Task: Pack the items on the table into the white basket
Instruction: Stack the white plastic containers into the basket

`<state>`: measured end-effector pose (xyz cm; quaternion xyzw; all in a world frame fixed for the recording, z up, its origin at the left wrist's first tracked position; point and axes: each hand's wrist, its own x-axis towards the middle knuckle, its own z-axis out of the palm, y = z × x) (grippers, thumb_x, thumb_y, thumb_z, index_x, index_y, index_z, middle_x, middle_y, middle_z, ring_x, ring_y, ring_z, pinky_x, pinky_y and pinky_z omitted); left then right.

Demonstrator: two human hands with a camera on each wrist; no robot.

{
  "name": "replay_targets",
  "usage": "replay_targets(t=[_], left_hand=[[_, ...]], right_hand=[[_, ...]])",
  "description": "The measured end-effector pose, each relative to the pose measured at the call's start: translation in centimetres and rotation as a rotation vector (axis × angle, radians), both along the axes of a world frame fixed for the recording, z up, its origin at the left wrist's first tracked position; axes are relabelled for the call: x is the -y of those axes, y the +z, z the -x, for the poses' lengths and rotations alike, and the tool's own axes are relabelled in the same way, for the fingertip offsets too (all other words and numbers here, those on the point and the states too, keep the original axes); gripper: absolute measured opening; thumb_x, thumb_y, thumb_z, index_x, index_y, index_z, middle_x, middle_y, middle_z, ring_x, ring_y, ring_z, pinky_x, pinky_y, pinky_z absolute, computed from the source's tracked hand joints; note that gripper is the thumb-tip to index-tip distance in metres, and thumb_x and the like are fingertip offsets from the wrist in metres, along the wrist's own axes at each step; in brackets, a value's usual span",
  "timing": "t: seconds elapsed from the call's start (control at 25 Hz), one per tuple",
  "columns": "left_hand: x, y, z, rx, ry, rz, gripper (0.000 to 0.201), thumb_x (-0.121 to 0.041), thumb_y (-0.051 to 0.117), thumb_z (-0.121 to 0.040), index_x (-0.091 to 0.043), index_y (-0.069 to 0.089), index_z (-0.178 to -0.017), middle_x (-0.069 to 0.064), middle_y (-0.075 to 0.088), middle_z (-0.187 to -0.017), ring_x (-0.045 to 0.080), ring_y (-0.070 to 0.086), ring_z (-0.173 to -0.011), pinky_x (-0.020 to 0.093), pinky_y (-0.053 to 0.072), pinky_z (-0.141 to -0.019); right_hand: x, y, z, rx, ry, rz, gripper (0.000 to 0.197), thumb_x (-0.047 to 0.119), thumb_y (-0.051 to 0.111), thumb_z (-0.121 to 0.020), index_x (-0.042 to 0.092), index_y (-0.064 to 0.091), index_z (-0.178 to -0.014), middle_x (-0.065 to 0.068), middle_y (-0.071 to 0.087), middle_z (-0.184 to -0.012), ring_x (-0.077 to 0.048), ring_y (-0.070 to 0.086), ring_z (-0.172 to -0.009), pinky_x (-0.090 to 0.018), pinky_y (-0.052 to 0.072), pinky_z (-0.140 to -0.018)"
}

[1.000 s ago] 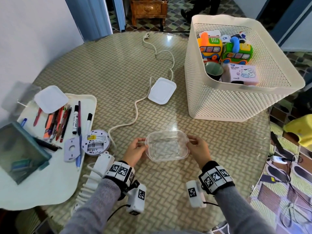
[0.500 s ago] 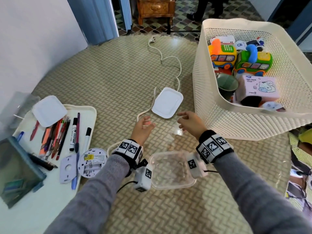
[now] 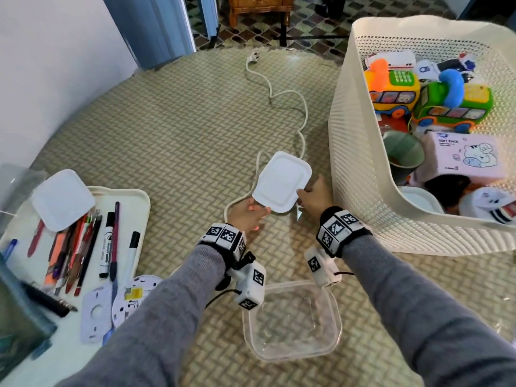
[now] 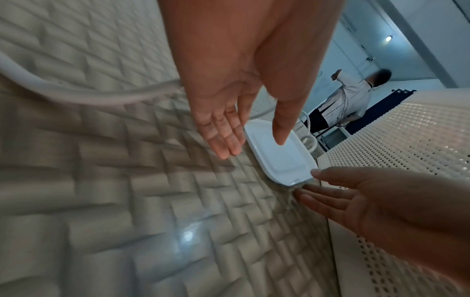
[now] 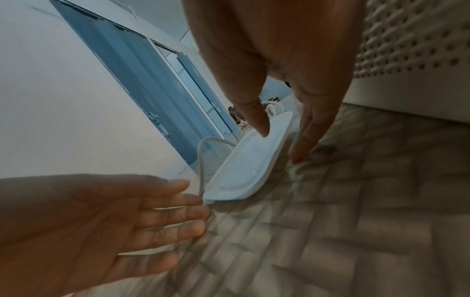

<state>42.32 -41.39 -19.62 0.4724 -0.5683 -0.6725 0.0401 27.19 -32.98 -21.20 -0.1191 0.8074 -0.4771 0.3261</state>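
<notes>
We are reaching both spread hands to the white lid (image 3: 282,181) lying flat between them, left hand (image 3: 248,215) and right hand (image 3: 314,195) at opposite corners.

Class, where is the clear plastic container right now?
In the head view, the clear plastic container sits on the table, near its front edge, below both wrists, between the forearms.

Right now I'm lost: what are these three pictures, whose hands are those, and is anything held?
No machine: a person's two bare hands, with cameras strapped to the wrists. The wide picture comes from a head camera; the close ones look along each hand. The left hand and right hand reach with straight fingers for a white lid lying on the table; neither grips it yet. A clear container sits near the person, beside the white basket of toys. A tray of pens lies left.
</notes>
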Motion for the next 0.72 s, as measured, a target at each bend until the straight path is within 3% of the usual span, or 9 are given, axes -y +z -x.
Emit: replay_targets(t=[0.04,0.12,0.16,0.24,0.32,0.48,0.6,0.72], left_hand=[[0.0,0.0,0.1,-0.010,-0.007,-0.007,0.017,-0.008,0.064,-0.088,-0.020,0.058,-0.098,-0.001,0.052,-0.077,0.010,0.049,-0.070,0.023,0.038,-0.059],[-0.1,0.1,0.0,-0.023,0.019,0.000,0.032,-0.010,0.065,-0.088,-0.021,0.051,-0.114,-0.001,0.057,-0.083,0.012,0.055,-0.077,0.023,0.042,-0.062],[-0.3,0.2,-0.2,-0.023,0.035,-0.003,0.041,-0.011,0.066,-0.088,-0.024,0.047,-0.122,0.000,0.060,-0.090,0.014,0.058,-0.085,0.024,0.045,-0.066],[-0.5,0.3,-0.5,-0.026,0.062,-0.033,0.052,-0.013,0.066,-0.088,-0.023,0.041,-0.132,0.003,0.061,-0.104,0.016,0.059,-0.095,0.026,0.048,-0.070],[-0.7,0.4,-0.9,-0.032,0.088,-0.077,0.057,-0.013,0.066,-0.088,-0.014,0.038,-0.137,0.008,0.061,-0.111,0.017,0.063,-0.089,0.027,0.050,-0.067],[-2.3,1.0,-2.0,-0.073,0.146,-0.084,0.053,-0.004,0.066,-0.086,-0.004,0.037,-0.131,0.013,0.063,-0.102,0.014,0.065,-0.066,0.023,0.054,-0.057],[-4.2,1.8,-3.7,-0.096,0.166,-0.051,0.045,0.002,0.066,-0.085,-0.008,0.041,-0.121,0.010,0.059,-0.099,0.015,0.061,-0.070,0.017,0.053,-0.050],[-5.5,2.5,-6.5,-0.109,0.148,-0.036,0.043,0.003,0.065,-0.085,-0.013,0.041,-0.117,0.008,0.059,-0.096,0.014,0.059,-0.073,0.016,0.051,-0.049]], right_hand=[[0.2,-0.8,0.2,0.023,-0.014,0.003,0.072,0.006,0.065,-0.081,0.003,0.027,-0.142,-0.016,0.059,-0.121,-0.036,0.061,-0.108,-0.049,0.053,-0.086],[0.4,-1.1,-0.1,0.053,-0.045,0.010,0.076,0.006,0.069,-0.081,0.003,0.025,-0.143,-0.020,0.056,-0.129,-0.038,0.060,-0.111,-0.053,0.052,-0.088],[0.3,-0.5,-0.6,0.070,-0.063,0.025,0.074,0.004,0.068,-0.082,0.003,0.026,-0.142,-0.020,0.053,-0.131,-0.039,0.061,-0.109,-0.051,0.055,-0.083],[-0.1,0.7,-1.6,0.100,-0.071,0.069,0.063,0.000,0.064,-0.082,0.003,0.032,-0.137,-0.017,0.053,-0.129,-0.035,0.062,-0.105,-0.035,0.058,-0.062],[-1.1,1.6,-2.7,0.128,-0.054,0.119,0.053,-0.004,0.059,-0.082,0.008,0.035,-0.128,-0.010,0.056,-0.116,-0.030,0.063,-0.099,-0.024,0.054,-0.049],[-4.1,3.3,-5.8,0.187,-0.063,0.195,0.053,-0.007,0.053,-0.080,0.006,0.031,-0.127,-0.020,0.059,-0.110,-0.031,0.065,-0.080,-0.025,0.051,-0.046],[-6.5,4.5,-7.8,0.173,-0.060,0.257,0.051,-0.008,0.056,-0.083,0.018,0.030,-0.119,-0.019,0.058,-0.106,-0.029,0.062,-0.074,-0.024,0.050,-0.043],[-8.8,5.2,-8.7,0.118,-0.091,0.210,0.029,0.011,0.059,-0.091,0.018,0.039,-0.111,-0.017,0.057,-0.111,-0.034,0.063,-0.076,-0.025,0.049,-0.043]])
